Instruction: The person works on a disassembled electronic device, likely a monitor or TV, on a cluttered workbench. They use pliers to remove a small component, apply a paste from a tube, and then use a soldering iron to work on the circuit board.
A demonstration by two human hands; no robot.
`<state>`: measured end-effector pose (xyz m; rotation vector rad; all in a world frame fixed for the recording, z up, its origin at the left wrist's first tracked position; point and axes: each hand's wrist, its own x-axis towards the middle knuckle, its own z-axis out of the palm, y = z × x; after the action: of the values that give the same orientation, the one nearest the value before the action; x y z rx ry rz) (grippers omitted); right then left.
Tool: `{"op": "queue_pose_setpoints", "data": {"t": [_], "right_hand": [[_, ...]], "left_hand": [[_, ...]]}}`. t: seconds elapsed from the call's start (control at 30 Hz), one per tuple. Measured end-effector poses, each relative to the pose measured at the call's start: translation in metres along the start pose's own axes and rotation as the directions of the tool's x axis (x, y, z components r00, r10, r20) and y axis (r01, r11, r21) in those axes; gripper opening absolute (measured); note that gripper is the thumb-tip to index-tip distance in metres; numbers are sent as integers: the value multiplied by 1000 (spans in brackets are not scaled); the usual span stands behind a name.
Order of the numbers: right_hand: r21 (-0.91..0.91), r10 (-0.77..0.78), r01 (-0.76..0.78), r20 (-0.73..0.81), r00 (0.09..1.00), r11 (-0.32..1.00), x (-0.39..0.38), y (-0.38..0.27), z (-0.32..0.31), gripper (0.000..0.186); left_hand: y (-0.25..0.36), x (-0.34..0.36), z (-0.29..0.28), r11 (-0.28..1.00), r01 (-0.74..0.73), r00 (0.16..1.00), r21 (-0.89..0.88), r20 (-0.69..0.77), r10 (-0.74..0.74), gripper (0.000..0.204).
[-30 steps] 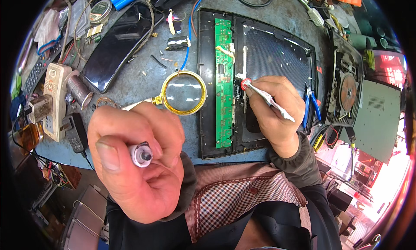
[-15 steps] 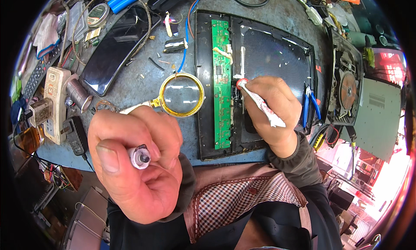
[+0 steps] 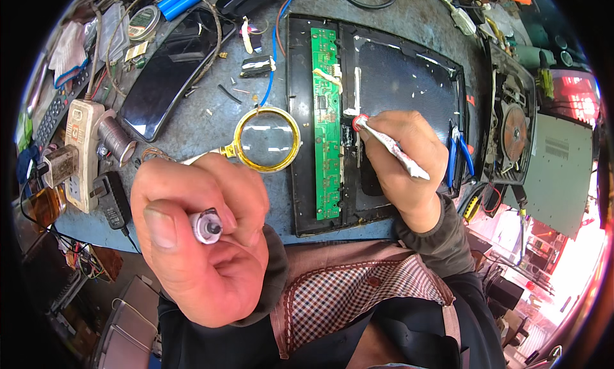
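Note:
My left hand is raised close to the camera, its fingers curled around a small white tube whose dark tip points up at me. My right hand pinches a flattened white glue tube with a red end. That red end is over the black flat panel, just right of the green circuit board strip lying along it. Black mesh with white residue at its edges covers the panel's right part. A strip of cream-coloured material lies across the board.
Beside the panel lies a gold-rimmed magnifying glass. Blue-handled pliers lie at the panel's right edge. On the left are a power strip, a solder spool, a black adapter and a dark glossy panel.
My right hand has shifted slightly right with the glue tube, whose tail now points a little more to the right. My left hand stays nearly in place.

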<state>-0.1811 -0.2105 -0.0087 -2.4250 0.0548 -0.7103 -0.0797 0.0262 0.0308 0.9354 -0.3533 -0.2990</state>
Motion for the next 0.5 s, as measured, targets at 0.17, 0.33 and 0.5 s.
{"op": "queue_pose_setpoints", "data": {"t": [0.17,0.33,0.5], "right_hand": [[112,146,-158,107,984,981,3,-2,-10,21],[44,58,-61,65,996,997,10,-3,-3,20],[173,274,-323,255,927,931,14,-8,-17,12]], "left_hand": [[0,1,0,1000,2,1000,-5,3,-2,40],[0,1,0,1000,15,1000,22,9,-15,40],[-2,2,0,1000,-1,1000,26,13,1,40]]}}
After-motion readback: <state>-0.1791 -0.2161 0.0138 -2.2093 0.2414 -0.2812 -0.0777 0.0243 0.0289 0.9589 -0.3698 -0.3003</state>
